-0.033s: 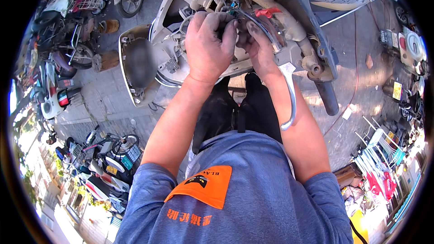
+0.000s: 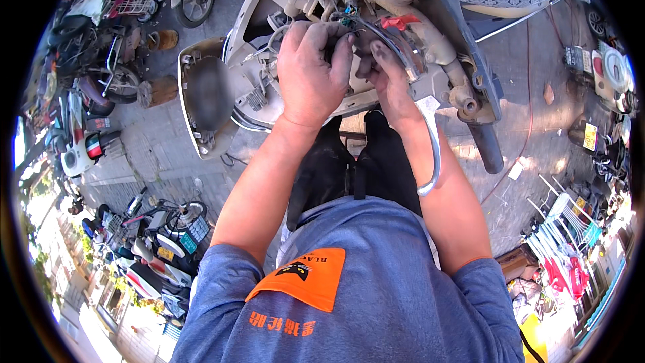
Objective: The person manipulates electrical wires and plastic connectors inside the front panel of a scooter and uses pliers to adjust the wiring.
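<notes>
Tangled thin wires (image 2: 349,23) on the open cream scooter (image 2: 430,40) sit pinched between left hand (image 2: 310,74) and right hand (image 2: 388,84), just above both.

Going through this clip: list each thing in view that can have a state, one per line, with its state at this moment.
left hand: closed around the wiring, knuckles up.
right hand: fingers pushed into the wiring; grip hidden.
scooter front: opened up, inner parts bare.
wire bundle: exposed, loose and tangled.
front cover panel: off, lying inner side up on the pavement.
brake lever: in place, sticking out over the right forearm.
handlebar grip: fitted on the bar end.
</notes>
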Demonstrator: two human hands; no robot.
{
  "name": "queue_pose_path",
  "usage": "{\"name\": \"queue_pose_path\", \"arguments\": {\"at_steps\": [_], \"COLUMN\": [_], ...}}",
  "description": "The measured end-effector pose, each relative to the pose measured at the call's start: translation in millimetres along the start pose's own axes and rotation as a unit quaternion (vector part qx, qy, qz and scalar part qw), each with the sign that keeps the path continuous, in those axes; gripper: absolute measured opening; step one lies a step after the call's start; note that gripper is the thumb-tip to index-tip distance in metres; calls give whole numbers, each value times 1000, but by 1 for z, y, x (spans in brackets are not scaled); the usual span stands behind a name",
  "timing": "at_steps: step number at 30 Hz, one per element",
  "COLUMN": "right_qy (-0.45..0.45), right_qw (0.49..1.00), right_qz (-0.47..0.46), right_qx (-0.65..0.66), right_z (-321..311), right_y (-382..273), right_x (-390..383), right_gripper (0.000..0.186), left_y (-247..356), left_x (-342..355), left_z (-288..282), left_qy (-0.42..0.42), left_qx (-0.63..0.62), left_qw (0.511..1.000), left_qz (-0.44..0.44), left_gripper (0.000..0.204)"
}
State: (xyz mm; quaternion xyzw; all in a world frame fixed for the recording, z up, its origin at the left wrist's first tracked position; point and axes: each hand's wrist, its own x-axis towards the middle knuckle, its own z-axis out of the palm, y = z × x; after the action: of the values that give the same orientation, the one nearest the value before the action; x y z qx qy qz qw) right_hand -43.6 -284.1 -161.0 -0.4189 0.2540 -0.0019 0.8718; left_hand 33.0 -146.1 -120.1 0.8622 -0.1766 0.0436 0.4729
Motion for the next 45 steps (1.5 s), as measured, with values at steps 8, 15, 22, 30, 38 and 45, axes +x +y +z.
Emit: {"name": "queue_pose_path", "arguments": {"at_steps": [8,15,22,30,38,45], "right_qy": [-47,-99,-133,-153,-149,-309], "right_qw": [909,794,704,642,615,499], "right_qz": [1,60,151,208,219,203], "right_qx": [-415,-597,-682,-722,-742,-784], "right_z": [-70,-139,-214,-193,-159,-178], "right_y": [-6,-20,-4,44,96,278], "right_x": [-78,-120,-152,-147,-161,-110], "right_gripper": [21,16,18,21,19,19], "left_y": [8,-23,-71,-151,-243,-315], "left_x": [-42,-164,-300,-378,-416,-464], "left_z": [-14,-28,-19,0,19,84], "left_qy": [13,-14,22,24,-22,-74], "left_qx": [-69,-461,-724,-741,-733,-731], "left_qw": [994,730,342,306,286,260], "left_qz": [-88,-504,-598,-598,-617,-626], "left_gripper": [21,20,28,30,21,13]}}
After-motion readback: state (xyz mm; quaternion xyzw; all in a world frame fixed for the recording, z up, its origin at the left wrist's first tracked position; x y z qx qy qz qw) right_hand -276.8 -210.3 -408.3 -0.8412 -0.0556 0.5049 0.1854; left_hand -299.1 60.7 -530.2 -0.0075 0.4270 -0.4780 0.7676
